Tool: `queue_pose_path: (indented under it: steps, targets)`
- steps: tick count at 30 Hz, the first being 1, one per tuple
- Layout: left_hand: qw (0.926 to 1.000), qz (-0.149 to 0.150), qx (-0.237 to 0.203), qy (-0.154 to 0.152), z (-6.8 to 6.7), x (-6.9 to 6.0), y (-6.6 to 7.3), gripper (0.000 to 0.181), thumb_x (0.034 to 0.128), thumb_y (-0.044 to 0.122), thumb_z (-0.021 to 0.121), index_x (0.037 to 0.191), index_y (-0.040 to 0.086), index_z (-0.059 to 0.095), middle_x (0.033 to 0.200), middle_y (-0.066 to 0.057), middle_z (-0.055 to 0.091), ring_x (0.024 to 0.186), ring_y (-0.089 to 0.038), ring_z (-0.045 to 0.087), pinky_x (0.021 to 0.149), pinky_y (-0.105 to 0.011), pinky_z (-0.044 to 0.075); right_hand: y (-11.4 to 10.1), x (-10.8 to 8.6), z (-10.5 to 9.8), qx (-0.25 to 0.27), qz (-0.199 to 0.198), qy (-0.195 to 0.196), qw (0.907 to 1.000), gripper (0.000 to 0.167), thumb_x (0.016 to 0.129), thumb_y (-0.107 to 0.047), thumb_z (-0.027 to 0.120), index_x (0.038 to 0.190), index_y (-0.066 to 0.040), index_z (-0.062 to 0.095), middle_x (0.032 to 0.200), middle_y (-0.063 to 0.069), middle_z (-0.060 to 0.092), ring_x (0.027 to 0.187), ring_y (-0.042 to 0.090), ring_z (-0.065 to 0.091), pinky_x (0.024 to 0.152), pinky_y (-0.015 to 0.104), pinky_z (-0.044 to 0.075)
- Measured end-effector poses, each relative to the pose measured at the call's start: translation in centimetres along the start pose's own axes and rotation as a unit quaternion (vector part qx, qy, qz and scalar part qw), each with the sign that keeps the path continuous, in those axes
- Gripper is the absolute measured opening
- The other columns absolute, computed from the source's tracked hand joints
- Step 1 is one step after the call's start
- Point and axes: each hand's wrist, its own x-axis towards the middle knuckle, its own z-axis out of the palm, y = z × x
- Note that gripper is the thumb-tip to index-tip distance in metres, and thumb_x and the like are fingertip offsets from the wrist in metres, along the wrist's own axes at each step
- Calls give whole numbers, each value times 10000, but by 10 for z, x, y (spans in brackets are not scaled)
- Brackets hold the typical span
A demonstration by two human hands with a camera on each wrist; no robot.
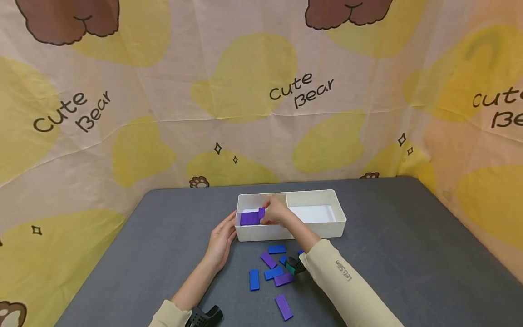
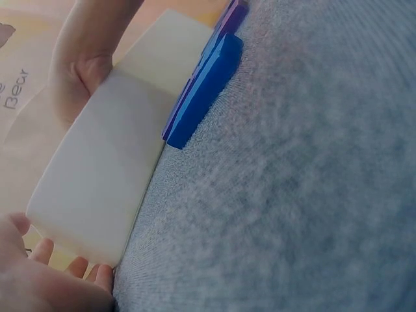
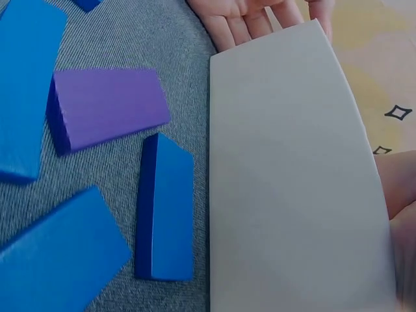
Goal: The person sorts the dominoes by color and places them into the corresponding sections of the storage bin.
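Observation:
A white two-compartment box [image 1: 267, 233] stands on the grey table. Inside its left compartment my right hand [image 1: 278, 212] pinches a purple block [image 1: 262, 211], held upright at the right end of several purple blocks [image 1: 249, 219] lying side by side. My left hand [image 1: 221, 241] touches the box's left end with its fingers extended; the right wrist view shows those fingers [image 3: 259, 23] against the end wall. In both wrist views the box wall hides most of my right hand and the block it holds.
In front of the box lie loose blocks: blue ones [image 1: 254, 279], purple ones [image 1: 283, 307] and a green one [image 1: 290, 268] partly hidden by the right wrist's black camera mount [image 1: 297, 264]. The right compartment [image 1: 312, 213] shows a white floor. Behind the table hangs a printed cloth [image 1: 245, 91].

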Motion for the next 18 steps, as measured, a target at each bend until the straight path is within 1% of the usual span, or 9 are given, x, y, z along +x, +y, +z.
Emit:
queue_pose_path:
  steps: [5, 10, 18]
  targets:
    - [10000, -35, 7, 13, 0, -1, 0, 521, 1114, 141, 460, 1587, -68, 393, 1656, -244, 385, 1523, -402, 390, 1269, -560, 275, 0, 1, 3, -280, 85, 185, 9994, 432, 773, 200, 776, 1133, 96, 562, 972, 138, 535, 790, 200, 512, 597, 210, 491]
    - [10000, -49, 0, 32, 0, 0, 0, 524, 1112, 144, 467, 1587, -65, 395, 1655, -246, 385, 1523, -405, 389, 1269, -561, 275, -1, 2, 4, -337, 192, 295, 9988, 442, 763, 200, 786, 1135, 100, 569, 979, 133, 533, 801, 203, 501, 598, 217, 479]
    - [10000, -63, 32, 51, 0, 0, 0, 526, 1113, 153, 473, 1588, -59, 398, 1658, -243, 383, 1526, -408, 385, 1269, -572, 269, -1, 7, 5, -474, 359, 406, 9974, 434, 724, 201, 812, 1081, 104, 584, 921, 122, 521, 726, 195, 485, 529, 207, 426]
